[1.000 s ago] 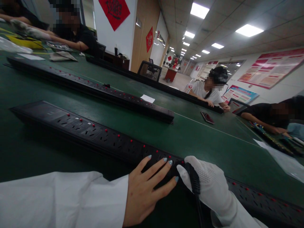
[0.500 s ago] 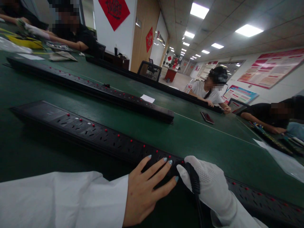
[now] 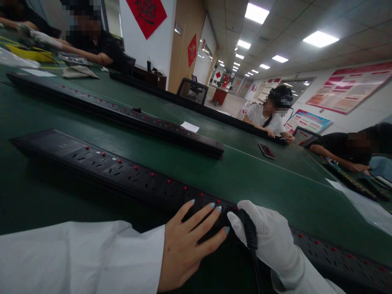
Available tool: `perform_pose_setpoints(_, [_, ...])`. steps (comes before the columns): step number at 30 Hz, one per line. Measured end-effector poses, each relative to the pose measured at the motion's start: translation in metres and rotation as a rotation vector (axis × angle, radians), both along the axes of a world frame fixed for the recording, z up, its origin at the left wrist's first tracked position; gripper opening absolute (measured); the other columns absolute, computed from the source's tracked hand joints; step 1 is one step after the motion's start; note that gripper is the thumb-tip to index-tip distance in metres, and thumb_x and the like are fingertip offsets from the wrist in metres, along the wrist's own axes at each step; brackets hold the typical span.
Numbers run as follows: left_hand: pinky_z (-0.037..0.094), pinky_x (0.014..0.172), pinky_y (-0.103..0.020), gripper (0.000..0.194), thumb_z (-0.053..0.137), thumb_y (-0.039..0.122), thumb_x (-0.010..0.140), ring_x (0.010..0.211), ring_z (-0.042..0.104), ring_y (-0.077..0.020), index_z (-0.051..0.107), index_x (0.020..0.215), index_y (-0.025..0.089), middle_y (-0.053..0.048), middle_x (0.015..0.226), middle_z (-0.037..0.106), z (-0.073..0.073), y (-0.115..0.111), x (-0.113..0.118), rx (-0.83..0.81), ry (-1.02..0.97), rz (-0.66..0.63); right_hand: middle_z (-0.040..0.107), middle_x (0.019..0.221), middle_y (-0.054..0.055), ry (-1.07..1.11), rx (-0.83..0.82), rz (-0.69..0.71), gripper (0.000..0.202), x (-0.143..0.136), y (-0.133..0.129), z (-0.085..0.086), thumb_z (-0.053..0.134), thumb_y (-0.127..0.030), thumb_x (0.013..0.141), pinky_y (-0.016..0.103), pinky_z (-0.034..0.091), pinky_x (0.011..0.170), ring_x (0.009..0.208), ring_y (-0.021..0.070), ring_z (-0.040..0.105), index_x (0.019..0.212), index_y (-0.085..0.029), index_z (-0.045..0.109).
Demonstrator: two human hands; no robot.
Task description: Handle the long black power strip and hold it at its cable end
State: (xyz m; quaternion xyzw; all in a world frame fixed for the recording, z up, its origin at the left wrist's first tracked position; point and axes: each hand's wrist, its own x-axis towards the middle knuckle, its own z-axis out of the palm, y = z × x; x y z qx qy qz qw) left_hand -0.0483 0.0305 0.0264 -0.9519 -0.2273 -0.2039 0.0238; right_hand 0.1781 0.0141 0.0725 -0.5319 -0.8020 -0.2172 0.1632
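Observation:
A long black power strip [image 3: 128,175] with a row of sockets and red dots runs from the left to the lower right across the green table. My bare left hand [image 3: 196,241] rests on its middle, fingers spread, with nothing held. Just to the right, my right hand [image 3: 263,232], in a white dotted glove, grips a black plug [image 3: 248,226] between thumb and fingers, against the strip's sockets. The plug's cable [image 3: 256,269] hangs down toward the bottom edge. The plug's front is hidden by the glove and strip.
Behind lies a second black strip [image 3: 122,116], then a further long black strip [image 3: 214,112]. A white paper [image 3: 190,127] and a phone [image 3: 266,151] lie on the green table [image 3: 245,179]. People sit along its far side and both ends.

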Motion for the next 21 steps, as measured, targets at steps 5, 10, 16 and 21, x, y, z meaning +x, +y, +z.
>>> perform_pose_setpoints(5, [0.003, 0.104, -0.05, 0.072, 0.061, 0.022, 0.076, 0.137, 0.02, -0.0265, 0.03, 0.142, 0.025, -0.01, 0.148, 0.03, -0.0003, 0.0002, -0.0002, -0.014, -0.019, -0.008, 0.056, 0.06, -0.003, 0.016, -0.031, -0.014, 0.023, -0.0009, 0.0005, 0.0021, 0.052, -0.039, 0.087, 0.024, 0.031, 0.053, 0.051, 0.0091, 0.051, 0.075, -0.02, 0.057])
perform_pose_setpoints(10, [0.003, 0.105, -0.05, 0.066, 0.058, 0.023, 0.08, 0.137, 0.019, -0.026, 0.032, 0.141, 0.026, -0.01, 0.148, 0.031, -0.0024, 0.0001, 0.0008, -0.019, -0.041, -0.004, 0.059, 0.062, -0.002, -0.007, 0.018, -0.011, 0.023, -0.0007, 0.0012, 0.001, 0.052, -0.04, 0.087, 0.024, 0.031, 0.053, 0.051, 0.0097, 0.052, 0.079, -0.019, 0.059])
perform_pose_setpoints(16, [0.004, 0.105, -0.05, 0.069, 0.059, 0.023, 0.078, 0.137, 0.019, -0.0265, 0.031, 0.141, 0.025, -0.01, 0.148, 0.031, -0.0017, 0.0001, 0.0007, 0.008, -0.04, -0.001, 0.057, 0.059, -0.003, 0.006, 0.018, 0.004, 0.024, -0.0017, 0.0012, 0.002, 0.051, -0.039, 0.088, 0.023, 0.031, 0.052, 0.05, 0.0091, 0.052, 0.076, -0.019, 0.058])
perform_pose_setpoints(21, [0.005, 0.106, -0.05, 0.068, 0.058, 0.025, 0.078, 0.137, 0.021, -0.0267, 0.031, 0.14, 0.025, -0.009, 0.148, 0.032, 0.0009, 0.0003, 0.0002, 0.015, -0.011, 0.006, 0.057, 0.06, -0.003, 0.018, -0.002, 0.003, 0.023, -0.0019, 0.001, 0.0032, 0.051, -0.039, 0.088, 0.023, 0.031, 0.052, 0.05, 0.0084, 0.05, 0.075, -0.02, 0.057])
